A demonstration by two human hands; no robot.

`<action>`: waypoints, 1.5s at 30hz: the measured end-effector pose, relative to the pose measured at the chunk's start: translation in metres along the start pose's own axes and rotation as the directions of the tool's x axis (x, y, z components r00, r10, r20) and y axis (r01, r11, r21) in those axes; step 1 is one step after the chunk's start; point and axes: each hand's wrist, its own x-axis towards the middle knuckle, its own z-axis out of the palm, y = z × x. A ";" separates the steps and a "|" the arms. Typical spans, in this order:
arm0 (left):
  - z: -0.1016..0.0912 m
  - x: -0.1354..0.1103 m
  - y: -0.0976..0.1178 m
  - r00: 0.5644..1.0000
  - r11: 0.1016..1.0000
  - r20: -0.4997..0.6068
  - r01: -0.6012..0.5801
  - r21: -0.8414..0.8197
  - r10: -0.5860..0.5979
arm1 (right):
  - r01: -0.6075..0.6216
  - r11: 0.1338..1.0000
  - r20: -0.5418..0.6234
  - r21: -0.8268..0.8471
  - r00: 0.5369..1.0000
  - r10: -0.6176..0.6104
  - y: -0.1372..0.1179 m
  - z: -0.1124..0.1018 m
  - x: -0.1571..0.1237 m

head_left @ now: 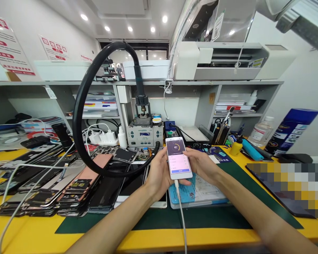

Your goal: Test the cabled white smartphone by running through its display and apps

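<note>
A white smartphone (178, 160) is held upright over the bench, its screen lit with a round gauge at the top and a list below. A white charging cable (182, 208) runs from its bottom edge down past the bench front. My left hand (159, 173) is closed around the phone's left side and back. At the right edge my right hand (202, 164) also grips it, the thumb at the screen's side and fingers partly hidden behind. Beneath the phone lies a flat clear case with a blue part (181, 194), on a dark green mat (201, 218).
Stacks of phone parts (76, 190) cover the left side. A thick black hose (78, 116) arches above them from a hot-air station (144, 134). A blue spray can (291, 130) and a clear bottle (262, 132) stand right, near a dark tablet-like slab (275, 190). Shelves (148, 83) line the back.
</note>
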 end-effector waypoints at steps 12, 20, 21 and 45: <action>0.002 -0.001 0.000 1.000 1.000 -0.015 -0.002 0.019 0.002 | 0.033 0.999 0.028 0.009 0.999 -0.033 0.004 -0.004 0.003; 0.000 -0.001 0.000 1.000 1.000 -0.017 0.012 0.001 -0.012 | 0.032 0.999 0.020 -0.006 0.999 -0.032 0.004 -0.005 0.004; 0.000 -0.001 0.000 1.000 1.000 -0.015 0.014 -0.005 -0.014 | 0.029 1.000 0.018 -0.004 0.999 -0.029 0.004 -0.004 0.003; -0.002 -0.001 -0.001 1.000 0.999 -0.018 -0.010 0.053 0.011 | -0.022 0.998 0.008 0.053 1.000 0.021 0.001 -0.002 0.001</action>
